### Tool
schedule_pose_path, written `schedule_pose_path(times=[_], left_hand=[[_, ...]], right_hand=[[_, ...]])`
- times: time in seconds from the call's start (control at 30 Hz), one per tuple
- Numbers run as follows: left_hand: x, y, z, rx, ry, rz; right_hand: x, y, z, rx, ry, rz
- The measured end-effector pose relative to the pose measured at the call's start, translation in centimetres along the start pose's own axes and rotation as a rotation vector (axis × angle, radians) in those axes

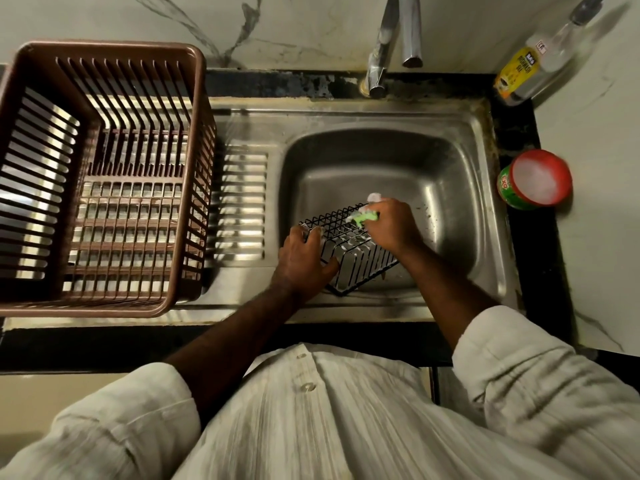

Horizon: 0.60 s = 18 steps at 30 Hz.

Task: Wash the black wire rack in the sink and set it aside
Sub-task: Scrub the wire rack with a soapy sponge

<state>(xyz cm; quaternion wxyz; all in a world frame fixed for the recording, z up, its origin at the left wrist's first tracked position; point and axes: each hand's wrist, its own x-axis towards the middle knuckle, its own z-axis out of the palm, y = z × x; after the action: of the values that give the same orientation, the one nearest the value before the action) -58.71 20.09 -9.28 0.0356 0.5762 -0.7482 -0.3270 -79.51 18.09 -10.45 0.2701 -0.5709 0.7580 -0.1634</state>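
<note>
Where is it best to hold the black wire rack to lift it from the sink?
Likely the black wire rack by its left edge, coming from the left, as the left hand grips it: open wires let fingers hook through.

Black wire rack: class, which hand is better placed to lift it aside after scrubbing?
Probably left: the left hand grips the rack nearest the brown basket; the right hand holds a green scrubber.

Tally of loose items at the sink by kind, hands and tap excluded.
Black wire rack: 1
Green scrubber: 1
Brown plastic basket: 1
Dishwash liquid bottle: 1
Red-rimmed soap tub: 1
Total: 5
</note>
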Motion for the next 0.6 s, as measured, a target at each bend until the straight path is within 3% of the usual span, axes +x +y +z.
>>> schedule_pose_path(times=[0.1, 0.2, 0.4, 0.6], left_hand=[[0.2, 0.1, 0.0, 0.003, -0.008, -0.013], [0.3, 0.3, 0.0, 0.016, -0.008, -0.018], [0.5, 0.2, 0.1, 0.032, -0.038, -0.032], [0.6, 0.4, 0.3, 0.066, -0.036, -0.012]], right_hand=[[-1.2, -1.8, 0.8, 0.022, -0.184, -0.009], [-2.5, -3.7, 0.6, 0.151, -0.191, -0.052], [-5.7, -5.3, 0.4, 0.105, -0.236, -0.390], [-4.3, -3.5, 0.2, 0.054, -0.283, -0.340]])
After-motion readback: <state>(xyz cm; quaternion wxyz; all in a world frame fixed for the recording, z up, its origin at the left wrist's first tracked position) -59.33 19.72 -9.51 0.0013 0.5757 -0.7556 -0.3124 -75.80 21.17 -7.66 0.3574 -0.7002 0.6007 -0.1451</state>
